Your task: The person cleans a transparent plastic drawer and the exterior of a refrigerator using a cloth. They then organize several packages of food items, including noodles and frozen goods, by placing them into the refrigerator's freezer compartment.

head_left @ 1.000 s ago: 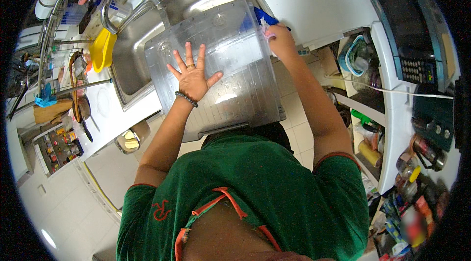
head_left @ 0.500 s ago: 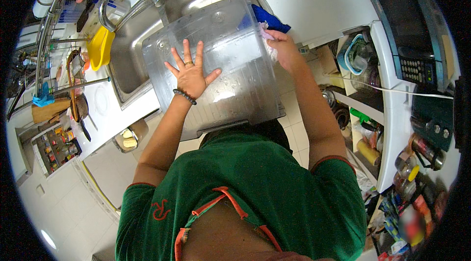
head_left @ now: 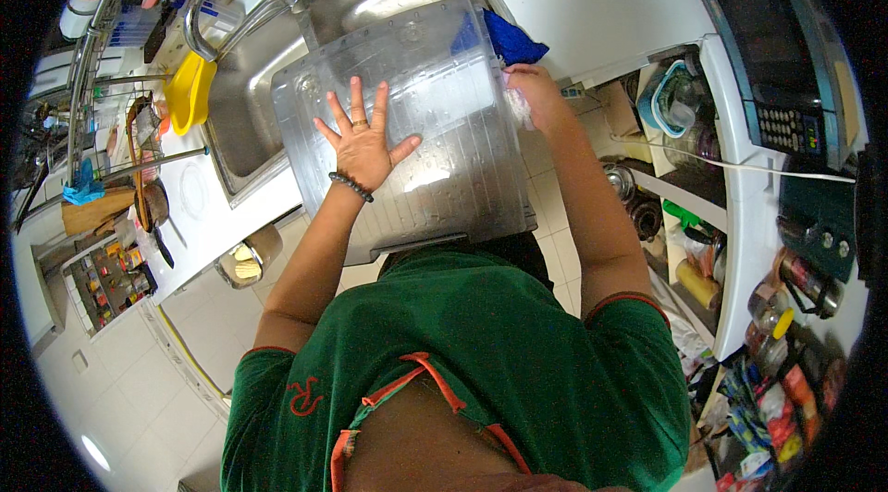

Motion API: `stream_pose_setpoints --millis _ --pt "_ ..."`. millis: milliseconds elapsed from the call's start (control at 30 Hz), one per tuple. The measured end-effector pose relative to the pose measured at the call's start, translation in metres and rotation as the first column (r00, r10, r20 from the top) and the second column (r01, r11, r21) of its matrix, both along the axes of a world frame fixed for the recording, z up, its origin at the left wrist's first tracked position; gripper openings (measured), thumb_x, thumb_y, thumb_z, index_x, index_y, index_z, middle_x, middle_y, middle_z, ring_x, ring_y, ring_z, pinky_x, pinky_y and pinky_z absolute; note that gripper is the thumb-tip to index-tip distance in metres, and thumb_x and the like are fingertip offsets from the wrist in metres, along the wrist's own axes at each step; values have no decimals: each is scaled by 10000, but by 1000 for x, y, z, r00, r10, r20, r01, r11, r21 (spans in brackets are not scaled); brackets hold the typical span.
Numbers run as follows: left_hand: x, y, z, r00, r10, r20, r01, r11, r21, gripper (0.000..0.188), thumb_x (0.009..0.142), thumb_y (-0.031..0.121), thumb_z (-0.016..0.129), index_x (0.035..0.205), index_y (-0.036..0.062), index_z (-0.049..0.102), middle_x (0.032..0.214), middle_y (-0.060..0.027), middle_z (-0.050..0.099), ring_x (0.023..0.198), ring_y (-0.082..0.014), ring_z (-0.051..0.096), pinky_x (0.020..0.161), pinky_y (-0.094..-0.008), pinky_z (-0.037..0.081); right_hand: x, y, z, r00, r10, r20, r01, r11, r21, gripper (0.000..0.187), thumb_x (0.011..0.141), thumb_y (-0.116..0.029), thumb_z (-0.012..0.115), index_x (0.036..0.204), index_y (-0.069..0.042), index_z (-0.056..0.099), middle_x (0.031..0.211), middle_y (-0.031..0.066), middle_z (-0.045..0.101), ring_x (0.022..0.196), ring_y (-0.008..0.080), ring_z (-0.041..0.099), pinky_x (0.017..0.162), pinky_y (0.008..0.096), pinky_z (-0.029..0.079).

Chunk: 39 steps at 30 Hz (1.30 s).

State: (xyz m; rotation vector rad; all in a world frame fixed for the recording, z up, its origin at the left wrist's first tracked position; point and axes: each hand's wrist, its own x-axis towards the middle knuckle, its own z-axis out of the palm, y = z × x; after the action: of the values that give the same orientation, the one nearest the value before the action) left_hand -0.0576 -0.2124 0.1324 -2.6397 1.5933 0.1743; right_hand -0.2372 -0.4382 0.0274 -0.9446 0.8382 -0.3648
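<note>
A large clear plastic bin (head_left: 462,178), wet with drops, lies between my body and the double steel sink (head_left: 259,104), its far part over the sink's edge. Spread flat on its upward side is my left hand (head_left: 363,152), fingers apart, with a ring and a dark bead bracelet. At the bin's right side, my right hand (head_left: 534,90) is closed on a pale pink-white cloth (head_left: 518,110) pressed to the wall; its fingertips are partly hidden. Just beyond that hand a blue cloth (head_left: 511,39) lies at the counter's edge, partly seen through the bin.
A curved chrome faucet (head_left: 199,16) arches over the sink, with a yellow plastic piece (head_left: 191,92) beside it. On the left stands a wire dish rack (head_left: 88,104). To the right are a microwave (head_left: 777,57), a white cable (head_left: 758,170) and crowded shelves (head_left: 680,191).
My right hand and the pale cloth have slid slightly toward me along the bin's side. The bin has shifted a little right and nearer. My left hand stays spread on it.
</note>
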Motion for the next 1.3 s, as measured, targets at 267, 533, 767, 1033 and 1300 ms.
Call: stream_pose_setpoints --millis 267,533,767,1033,1300 --pt "0 0 2 1000 -7 -3 7 1000 -6 955 688 647 579 1431 244 136 1495 -122 -38 1316 -482 -100 935 -727 14 6 7 20 997 -12 76 24 987 -156 263 741 0 518 977 -20 631 892 30 612 835 138 549 758 251 422" --pt "7 1 -7 1000 9 -10 -10 999 -34 947 669 698 551 1424 271 170 1496 -110 -28 1311 -495 -84 939 -722 -15 -56 37 21 951 293 -99 -305 944 -127 264 714 -6 492 942 -50 617 793 5 572 775 131 523 712 247 410" --pt "4 -2 -6 1000 13 18 -12 999 -52 929 677 709 529 1421 276 179 1497 -104 -6 1314 -495 -69 947 -717 -1 -80 64 10 961 275 -33 -276 960 -40 255 692 0 480 913 -24 607 787 4 548 754 127 504 691 244 403" --pt "6 -3 -7 999 20 29 -18 998 -52 913 687 712 516 1419 276 187 1496 -113 13 1314 -497 -61 950 -712 -6 -60 47 37 982 172 77 -147 956 -252 325 758 1 509 1074 -29 578 974 31 581 855 129 522 766 249 409" --pt "4 -1 -8 999 33 31 -30 997 -71 903 700 711 505 1420 274 179 1494 -126 18 1312 -500 -62 955 -704 -23 -86 110 33 982 -73 -173 11 942 -336 307 798 8 556 1100 -17 605 1021 74 619 900 149 562 803 259 434"
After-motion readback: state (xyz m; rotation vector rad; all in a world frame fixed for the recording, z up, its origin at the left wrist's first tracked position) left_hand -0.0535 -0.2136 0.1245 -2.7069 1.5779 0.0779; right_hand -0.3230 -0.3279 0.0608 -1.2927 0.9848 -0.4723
